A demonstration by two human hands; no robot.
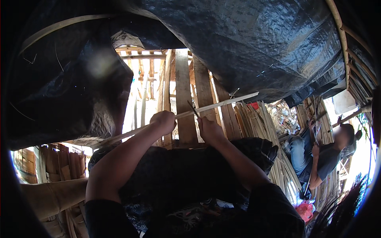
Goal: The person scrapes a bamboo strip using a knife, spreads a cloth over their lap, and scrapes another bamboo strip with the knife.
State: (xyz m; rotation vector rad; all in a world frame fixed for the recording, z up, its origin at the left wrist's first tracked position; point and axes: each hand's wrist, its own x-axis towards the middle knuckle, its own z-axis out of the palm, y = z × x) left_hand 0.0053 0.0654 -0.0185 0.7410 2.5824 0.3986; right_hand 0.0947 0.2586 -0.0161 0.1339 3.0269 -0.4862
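A long, pale bamboo strip [228, 101] runs slantwise in front of me, its far end up at the right and its near end low at the left. My left hand [163, 122] is closed around the strip near its middle. In my right hand [210, 129] is a knife [193, 108], its dark narrow blade pointing up and left across the strip. The blade appears to touch the strip just right of my left hand. The knife's handle is hidden in my fist.
Wooden planks [181, 79] stretch ahead under a dark tarp [254, 43]. Stacked bamboo strips [274, 139] lie at my right. Farther right sits another person [327, 154] holding a thin strip. A red plastic bag [304, 211] lies nearby. A thick bamboo pole [55, 196] is at my left.
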